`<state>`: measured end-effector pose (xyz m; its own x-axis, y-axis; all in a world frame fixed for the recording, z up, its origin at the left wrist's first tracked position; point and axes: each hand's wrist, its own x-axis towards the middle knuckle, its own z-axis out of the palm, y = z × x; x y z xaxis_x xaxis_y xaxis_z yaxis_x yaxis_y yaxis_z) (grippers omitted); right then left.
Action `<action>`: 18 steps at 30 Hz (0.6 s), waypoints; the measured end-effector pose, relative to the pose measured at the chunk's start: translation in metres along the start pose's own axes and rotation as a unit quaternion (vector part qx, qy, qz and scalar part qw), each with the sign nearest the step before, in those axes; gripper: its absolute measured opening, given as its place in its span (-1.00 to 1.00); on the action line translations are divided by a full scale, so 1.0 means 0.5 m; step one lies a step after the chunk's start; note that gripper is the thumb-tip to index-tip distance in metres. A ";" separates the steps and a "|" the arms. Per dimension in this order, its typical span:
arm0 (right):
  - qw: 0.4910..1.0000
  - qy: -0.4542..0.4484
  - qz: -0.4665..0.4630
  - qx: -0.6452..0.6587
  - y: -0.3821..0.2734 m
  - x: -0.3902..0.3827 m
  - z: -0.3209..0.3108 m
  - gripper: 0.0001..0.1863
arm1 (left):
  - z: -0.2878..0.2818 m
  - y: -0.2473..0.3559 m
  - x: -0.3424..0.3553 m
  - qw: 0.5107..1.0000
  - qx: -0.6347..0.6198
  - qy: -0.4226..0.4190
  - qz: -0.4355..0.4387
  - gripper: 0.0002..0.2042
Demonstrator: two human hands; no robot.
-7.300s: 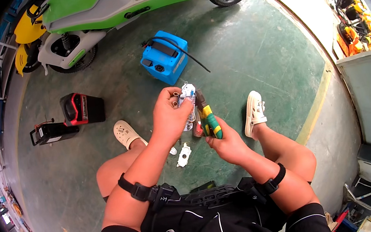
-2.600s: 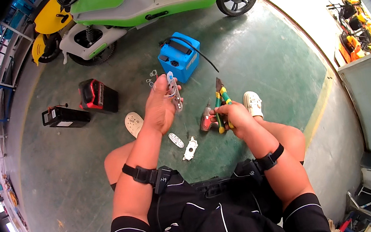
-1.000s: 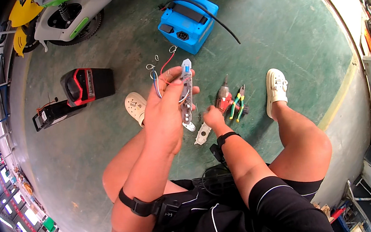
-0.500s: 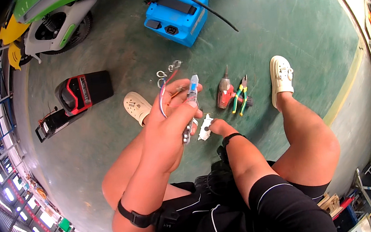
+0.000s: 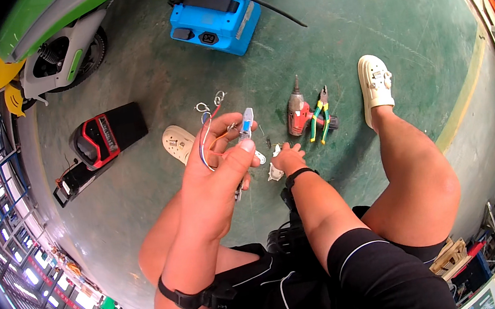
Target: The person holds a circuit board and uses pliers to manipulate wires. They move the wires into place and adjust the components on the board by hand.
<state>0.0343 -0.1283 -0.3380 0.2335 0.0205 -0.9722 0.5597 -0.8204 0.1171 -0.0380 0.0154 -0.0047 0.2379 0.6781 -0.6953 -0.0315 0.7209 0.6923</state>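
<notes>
My left hand, raised over the floor, is closed on a clear plastic wire connector with a blue inside, pinched between thumb and fingers. Red, white and orange wires loop out of this hand, some with metal ring ends. More metal parts show below its fingers, partly hidden by the palm. Lower and to the right, my right hand reaches down to the floor with its fingers apart. It is at a torn white piece and some tiny loose parts; its fingertips partly cover them.
A red and grey power drill and green-yellow pliers lie right of my hands. A blue battery case with a black cable stands ahead. Left are a black-red seat-like part and a green-white motorbike. My cream shoes flank the work.
My left hand has lowered and shifted left with the connector and wires. My right hand has moved up beside the white piece, fingers now showing. The view has shifted slightly.
</notes>
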 end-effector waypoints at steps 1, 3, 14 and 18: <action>1.000 0.011 -0.008 -0.008 0.005 0.000 -0.002 -0.18 | 0.001 0.000 -0.001 1.000 0.006 0.000 -0.003 -0.58; 0.998 0.032 -0.032 -0.033 0.019 0.014 0.002 -0.19 | 0.004 0.003 -0.002 1.000 0.013 -0.003 -0.003 -0.57; 0.930 0.036 -0.243 -0.272 -0.012 -0.047 -0.026 -0.50 | -0.007 0.021 -0.009 0.998 -0.008 0.000 0.054 -0.57; 0.908 0.056 -0.358 -0.212 -0.056 -0.143 -0.099 -0.59 | -0.019 0.036 -0.015 0.982 -0.159 -0.030 0.093 -0.43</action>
<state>0.0415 -0.0786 -0.2618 -0.2451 0.5394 -0.8056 0.8498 -0.2805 -0.4463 -0.0498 0.0245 0.0110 0.2558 0.7993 -0.5438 -0.3800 0.6004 0.7037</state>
